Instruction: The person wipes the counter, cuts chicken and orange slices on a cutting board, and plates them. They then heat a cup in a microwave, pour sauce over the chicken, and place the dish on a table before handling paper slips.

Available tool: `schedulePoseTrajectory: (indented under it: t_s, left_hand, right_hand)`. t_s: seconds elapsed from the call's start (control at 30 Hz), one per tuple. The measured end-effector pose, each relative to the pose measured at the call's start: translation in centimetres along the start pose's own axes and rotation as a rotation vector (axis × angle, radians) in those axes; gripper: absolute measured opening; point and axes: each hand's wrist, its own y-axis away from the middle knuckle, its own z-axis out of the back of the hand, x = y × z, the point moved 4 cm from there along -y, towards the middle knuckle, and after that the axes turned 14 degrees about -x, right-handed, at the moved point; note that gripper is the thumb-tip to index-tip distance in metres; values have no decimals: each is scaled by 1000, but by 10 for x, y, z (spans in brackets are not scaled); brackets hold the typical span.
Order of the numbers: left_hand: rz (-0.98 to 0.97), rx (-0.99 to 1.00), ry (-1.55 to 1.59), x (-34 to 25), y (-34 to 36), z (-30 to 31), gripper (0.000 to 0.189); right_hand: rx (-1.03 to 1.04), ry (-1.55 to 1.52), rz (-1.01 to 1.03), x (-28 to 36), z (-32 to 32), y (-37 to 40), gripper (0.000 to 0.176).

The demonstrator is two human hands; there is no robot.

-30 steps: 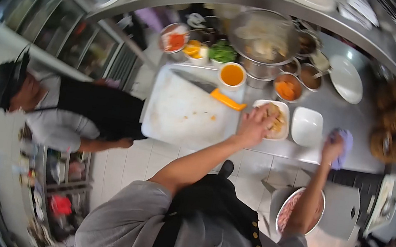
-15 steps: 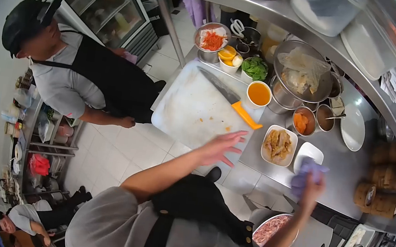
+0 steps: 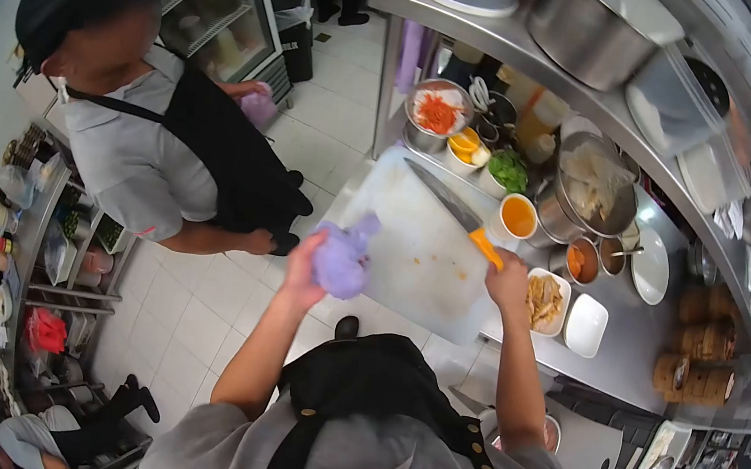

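The left hand (image 3: 302,270) is closed around a bunched purple cloth (image 3: 342,254), and this grip hangs at the near left edge of the white cutting board (image 3: 411,249), over the floor rather than over the tabletop (image 3: 635,354). The right hand (image 3: 507,282) sits at the board's far right corner, touching or just short of the orange handle (image 3: 486,246) of the chef's knife (image 3: 451,205). I cannot tell whether its fingers are around the handle.

The work in hand looks like wiping the board. To do it well, the knife should come off first, lifted by the handle with the blade pointing away from the cloth grip, because it lies slantwise across the surface that the cloth has to cross. A few orange crumbs (image 3: 460,270) lie just left of the right grip. They are best swept towards the near edge, away from the dish of fried pieces (image 3: 544,301) just right of that grip and the empty white dish (image 3: 586,325) beyond it. Opening the cloth out flatter would cover more of the board in each pass.

A co-worker in a black apron (image 3: 215,156) stands well to the left of the cloth grip, so the elbow on that side is best kept in.
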Motion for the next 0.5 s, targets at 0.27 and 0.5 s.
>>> schedulePoseTrajectory:
  t_s: [0.27, 0.5]
  left_hand:
    - [-163, -265, -409, -34, 35, 100, 51]
    - [-357, 297, -220, -32, -3, 9, 45]
  right_hand:
    - [218, 533, 52, -5, -53, -23, 44]
    - [325, -414, -415, -8, -1, 61, 28]
